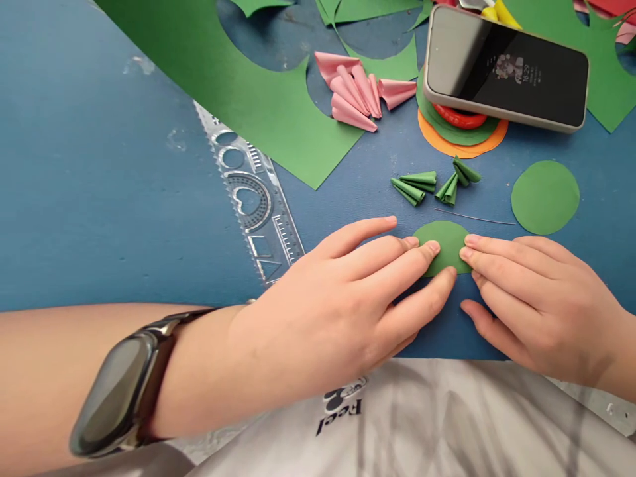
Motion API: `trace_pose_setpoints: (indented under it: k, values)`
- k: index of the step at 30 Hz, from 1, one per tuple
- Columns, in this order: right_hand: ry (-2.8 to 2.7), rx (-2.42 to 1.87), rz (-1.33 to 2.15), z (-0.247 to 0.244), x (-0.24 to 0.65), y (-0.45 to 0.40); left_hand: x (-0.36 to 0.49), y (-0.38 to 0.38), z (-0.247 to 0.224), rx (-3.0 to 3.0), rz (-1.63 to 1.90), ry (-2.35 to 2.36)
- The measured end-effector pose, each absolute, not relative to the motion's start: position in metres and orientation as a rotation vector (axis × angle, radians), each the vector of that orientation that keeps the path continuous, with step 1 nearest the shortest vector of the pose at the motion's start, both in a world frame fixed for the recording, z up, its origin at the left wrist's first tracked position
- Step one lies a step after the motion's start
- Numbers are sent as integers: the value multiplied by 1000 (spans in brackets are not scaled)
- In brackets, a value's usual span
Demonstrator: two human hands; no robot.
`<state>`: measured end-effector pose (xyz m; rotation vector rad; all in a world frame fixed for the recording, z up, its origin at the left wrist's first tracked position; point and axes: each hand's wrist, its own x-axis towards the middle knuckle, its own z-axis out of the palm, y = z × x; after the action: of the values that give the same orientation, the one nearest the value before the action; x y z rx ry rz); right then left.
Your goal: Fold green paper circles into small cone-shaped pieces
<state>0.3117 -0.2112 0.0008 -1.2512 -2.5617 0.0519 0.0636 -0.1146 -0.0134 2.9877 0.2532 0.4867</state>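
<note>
1. The left hand (358,291) was palm down and open, fingers fanned; it gripped nothing, but some of its fingertips lay on a small green paper disc (450,252).
2. The right hand (541,305) was also open, its fingers close together and its thumb held apart below them. Its fingertips touched the disc's right edge; whether they pinched it, I could not tell.
3. The green disc lay flat on the blue table (99,165), between the two hands' fingertips.
4. Just beyond the right hand's fingertips lay a thin wire (474,215), with small rolled green cones (417,187) past it.
5. A second green disc (545,197) lay just beyond the right hand's knuckles.
6. Farther out from the right hand, a phone (507,66) rested over a red ring (460,118) and stacked green and orange paper circles (432,139).
7. Beyond the left hand's fingers lay pink paper cones (355,89) near a cut green sheet (278,119), whose edge overlapped a clear stencil ruler (248,199) that ran toward that hand.
</note>
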Motion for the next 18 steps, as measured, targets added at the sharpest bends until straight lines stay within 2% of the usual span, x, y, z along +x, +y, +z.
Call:
trace_pose_setpoints:
  k: [18]
  values:
    - [-2587, -1217, 7, -4, 307, -205, 62, -115, -3, 3017, 474, 276]
